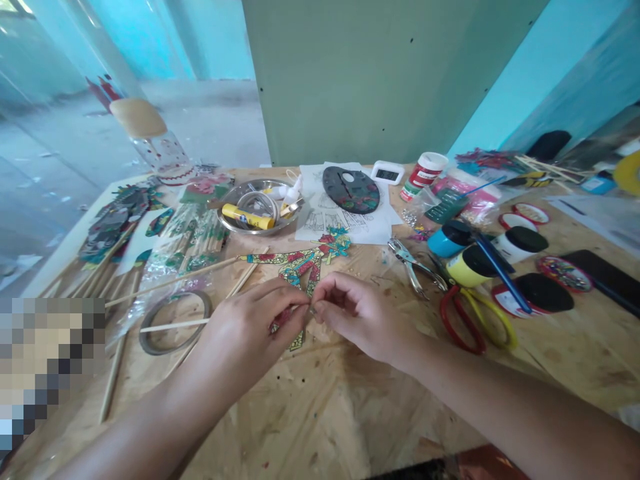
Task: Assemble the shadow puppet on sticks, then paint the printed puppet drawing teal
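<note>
A flat, jointed painted puppet (260,257) in yellow, red and teal lies on the wooden table, with a thin stick (200,277) attached at its left end. My left hand (257,317) reaches over its lower part, thumb and fingers closed on a patterned piece of it. Just to the right, my right hand (357,313) is closed in a pinch, its fingertips almost touching those of the left. Whatever tiny thing lies between the right fingertips is hidden. Both hands cover the middle of the puppet.
A roll of tape (145,333) and sticks lie left. Behind stand a metal dish (233,227) and a dark palette (351,190) on drawing sheets. At right are hole-punch pliers (413,267), red-and-yellow-handled scissors (463,327), paint jars (470,265) and a black phone (607,283).
</note>
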Tool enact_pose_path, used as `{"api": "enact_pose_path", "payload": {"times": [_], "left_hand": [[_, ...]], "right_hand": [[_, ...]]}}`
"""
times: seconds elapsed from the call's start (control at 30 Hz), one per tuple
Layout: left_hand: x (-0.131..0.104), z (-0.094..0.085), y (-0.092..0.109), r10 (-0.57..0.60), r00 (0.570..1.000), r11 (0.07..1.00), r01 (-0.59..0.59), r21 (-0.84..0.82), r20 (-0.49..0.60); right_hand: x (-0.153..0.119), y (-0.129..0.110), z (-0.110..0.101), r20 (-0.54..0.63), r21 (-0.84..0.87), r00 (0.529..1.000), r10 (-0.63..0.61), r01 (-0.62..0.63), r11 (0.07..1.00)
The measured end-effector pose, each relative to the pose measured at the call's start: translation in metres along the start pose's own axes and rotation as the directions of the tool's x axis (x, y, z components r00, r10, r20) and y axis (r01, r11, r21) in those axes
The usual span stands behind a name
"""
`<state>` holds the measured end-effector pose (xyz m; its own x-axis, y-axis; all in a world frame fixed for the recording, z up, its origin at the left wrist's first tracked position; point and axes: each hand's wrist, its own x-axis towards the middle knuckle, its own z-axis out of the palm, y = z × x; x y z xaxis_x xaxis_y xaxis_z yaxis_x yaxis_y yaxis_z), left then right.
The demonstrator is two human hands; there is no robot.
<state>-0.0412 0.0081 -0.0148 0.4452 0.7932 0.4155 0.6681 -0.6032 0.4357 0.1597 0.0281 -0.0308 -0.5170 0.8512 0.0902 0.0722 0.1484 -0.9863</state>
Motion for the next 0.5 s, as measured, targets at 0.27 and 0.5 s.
{"api": "enact_pose_path", "payload": {"times": [0.27, 0.5], "left_hand": [[-0.0011, 0.0010, 0.0002, -0.026, 1.000, 1.000, 0.026, -0.007, -0.011], [-0.0006, 0.0006, 0.0002, -0.066, 0.998, 0.998, 0.066, 0.003, -0.008]], "right_hand": [[0.0012, -0.0027, -0.0045, -0.013, -0.026, 1.000, 0.028, -0.028, 0.999], [0.0002, -0.0085, 0.0002, -0.012, -0.090, 0.999, 0.045, -0.046, 0.995]]}}
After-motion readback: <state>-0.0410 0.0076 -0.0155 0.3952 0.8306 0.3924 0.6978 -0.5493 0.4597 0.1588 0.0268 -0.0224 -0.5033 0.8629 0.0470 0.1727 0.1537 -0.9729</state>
